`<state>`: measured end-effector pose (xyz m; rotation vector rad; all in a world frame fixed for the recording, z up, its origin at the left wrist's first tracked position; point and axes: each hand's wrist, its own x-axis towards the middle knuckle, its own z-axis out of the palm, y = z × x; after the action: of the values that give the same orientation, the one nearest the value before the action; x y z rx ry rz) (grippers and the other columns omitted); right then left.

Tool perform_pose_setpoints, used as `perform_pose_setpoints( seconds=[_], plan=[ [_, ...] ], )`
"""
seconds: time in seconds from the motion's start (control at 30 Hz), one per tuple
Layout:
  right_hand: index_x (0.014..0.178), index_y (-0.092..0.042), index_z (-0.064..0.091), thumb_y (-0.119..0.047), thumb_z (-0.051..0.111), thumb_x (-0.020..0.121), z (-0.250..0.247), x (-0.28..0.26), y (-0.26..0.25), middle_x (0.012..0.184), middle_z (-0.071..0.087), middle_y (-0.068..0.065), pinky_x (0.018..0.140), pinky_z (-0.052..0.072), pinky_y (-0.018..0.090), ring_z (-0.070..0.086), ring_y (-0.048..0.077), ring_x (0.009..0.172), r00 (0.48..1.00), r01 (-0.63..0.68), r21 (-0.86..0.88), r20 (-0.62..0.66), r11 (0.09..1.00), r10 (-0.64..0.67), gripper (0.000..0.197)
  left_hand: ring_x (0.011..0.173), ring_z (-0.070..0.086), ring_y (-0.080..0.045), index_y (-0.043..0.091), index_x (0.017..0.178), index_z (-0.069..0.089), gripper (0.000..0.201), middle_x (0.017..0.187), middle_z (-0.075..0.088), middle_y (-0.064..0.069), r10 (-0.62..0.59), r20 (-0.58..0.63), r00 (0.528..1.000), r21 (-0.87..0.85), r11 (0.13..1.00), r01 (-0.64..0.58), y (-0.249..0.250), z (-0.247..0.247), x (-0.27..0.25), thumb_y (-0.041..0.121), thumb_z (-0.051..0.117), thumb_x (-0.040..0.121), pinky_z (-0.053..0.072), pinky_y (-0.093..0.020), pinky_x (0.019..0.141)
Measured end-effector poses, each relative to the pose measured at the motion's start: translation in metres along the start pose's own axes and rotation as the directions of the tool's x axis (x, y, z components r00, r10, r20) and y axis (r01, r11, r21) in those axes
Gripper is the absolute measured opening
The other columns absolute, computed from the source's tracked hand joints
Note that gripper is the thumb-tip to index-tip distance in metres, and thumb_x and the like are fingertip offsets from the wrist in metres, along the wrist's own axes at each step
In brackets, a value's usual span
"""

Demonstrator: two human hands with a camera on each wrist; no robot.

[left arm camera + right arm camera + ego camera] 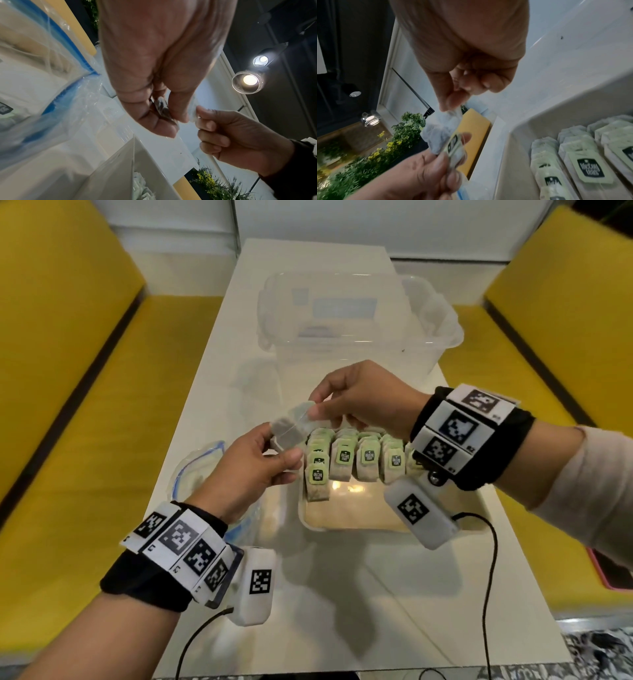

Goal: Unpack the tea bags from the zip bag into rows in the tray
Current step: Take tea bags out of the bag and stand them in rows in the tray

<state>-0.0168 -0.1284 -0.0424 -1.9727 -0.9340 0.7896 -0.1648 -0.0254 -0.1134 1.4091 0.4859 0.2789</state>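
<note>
Left hand (255, 463), right hand (359, 398) — pinching tea bag (291, 426)

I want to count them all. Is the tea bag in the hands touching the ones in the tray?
Apart. The head view shows the held tea bag lifted clear of the rows.

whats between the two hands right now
One tea bag spans the gap: the left hand pinches its lower end, the right hand its top edge, above the tray. Head view shows it best.
</note>
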Motion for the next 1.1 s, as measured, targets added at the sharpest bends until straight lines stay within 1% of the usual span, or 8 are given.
perform_pose_setpoints(
  seconds=[0.17,0.27,0.37,0.5,0.63,0.83,1.0,1.1],
  plan=[
    [0.079,-0.012,0.067,-0.006,0.065,0.083,-0.021,-0.002,-0.003,0.076,0.072,0.006,0.049,0.043,0.023,0.054,0.016,0.046,0.995,-0.003,0.003,0.096,1.0,0.002,0.007,0.07,0.062,-0.007,0.018,0.106,0.059,0.019,0.086,0.061,0.0,-0.045,-0.04,0.998,0.019,0.999,0.046,-0.006,-0.005,0.001,0.008,0.053,0.092,0.054,-0.018,0.062],
    [0.085,-0.009,0.07,-0.016,0.067,0.083,-0.029,0.003,0.003,0.077,0.073,0.002,0.054,0.047,0.024,0.058,0.015,0.049,0.997,-0.011,-0.156,0.08,0.988,0.024,0.008,0.071,0.061,-0.008,0.019,0.108,0.059,0.019,0.089,0.062,-0.001,-0.068,-0.056,0.996,0.017,0.997,0.069,-0.008,-0.007,0.001,0.01,0.05,0.094,0.053,-0.017,0.06],
    [0.087,-0.018,0.068,-0.019,0.073,0.079,-0.028,0.011,0.016,0.075,0.071,-0.004,0.059,0.051,0.02,0.06,0.009,0.049,0.99,0.059,-0.527,0.139,0.848,0.017,0.01,0.072,0.062,-0.009,0.019,0.111,0.059,0.021,0.09,0.062,-0.002,-0.083,-0.056,0.995,0.026,0.996,0.084,-0.008,-0.008,0.002,0.01,0.049,0.095,0.053,-0.017,0.058],
    [0.096,-0.023,0.062,-0.014,0.069,0.081,-0.017,0.028,0.038,0.082,0.07,-0.005,0.055,0.052,0.023,0.058,0.009,0.047,0.976,0.067,-0.724,0.19,0.687,0.105,0.019,0.076,0.063,-0.012,0.021,0.107,0.06,0.021,0.092,0.062,-0.002,-0.083,-0.061,0.995,0.028,0.996,0.085,-0.008,-0.008,0.004,0.009,0.051,0.094,0.054,-0.019,0.058],
    [0.091,-0.021,0.065,-0.021,0.07,0.082,-0.003,0.044,0.057,0.085,0.07,-0.003,0.064,0.052,0.024,0.057,0.006,0.044,0.947,0.066,-0.784,0.245,0.617,0.209,0.01,0.073,0.063,-0.009,0.022,0.105,0.061,0.02,0.091,0.062,-0.002,-0.085,-0.064,0.994,0.02,0.996,0.086,-0.009,-0.009,0.005,0.009,0.052,0.093,0.054,-0.019,0.058],
    [0.097,-0.018,0.07,-0.028,0.069,0.081,0.01,0.055,0.073,0.097,0.07,0.0,0.07,0.04,0.023,0.056,0.014,0.079,0.908,0.135,-0.84,0.316,0.525,0.273,0.019,0.068,0.064,-0.005,0.022,0.106,0.061,0.02,0.09,0.061,-0.001,-0.081,-0.071,0.994,0.008,0.997,0.082,-0.008,-0.011,0.005,0.009,0.052,0.093,0.054,-0.019,0.058],
    [0.101,-0.019,0.07,-0.029,0.068,0.082,0.014,0.06,0.076,0.098,0.069,-0.001,0.069,0.037,0.022,0.053,0.013,0.078,0.901,0.159,-0.873,0.32,0.462,0.294,0.021,0.067,0.065,-0.005,0.022,0.105,0.061,0.02,0.09,0.061,-0.001,-0.091,-0.066,0.994,0.004,0.996,0.092,-0.009,-0.011,0.005,0.009,0.053,0.092,0.053,-0.019,0.057],
    [0.098,-0.017,0.071,-0.033,0.069,0.08,0.017,0.063,0.077,0.086,0.065,0.001,0.065,0.039,0.024,0.054,0.017,0.074,0.929,0.121,-0.909,0.245,0.399,0.278,0.024,0.067,0.065,-0.005,0.021,0.107,0.06,0.021,0.09,0.061,0.0,-0.095,-0.07,0.993,0.006,0.995,0.095,-0.009,-0.01,0.004,0.008,0.053,0.092,0.054,-0.019,0.058]
  ],
)
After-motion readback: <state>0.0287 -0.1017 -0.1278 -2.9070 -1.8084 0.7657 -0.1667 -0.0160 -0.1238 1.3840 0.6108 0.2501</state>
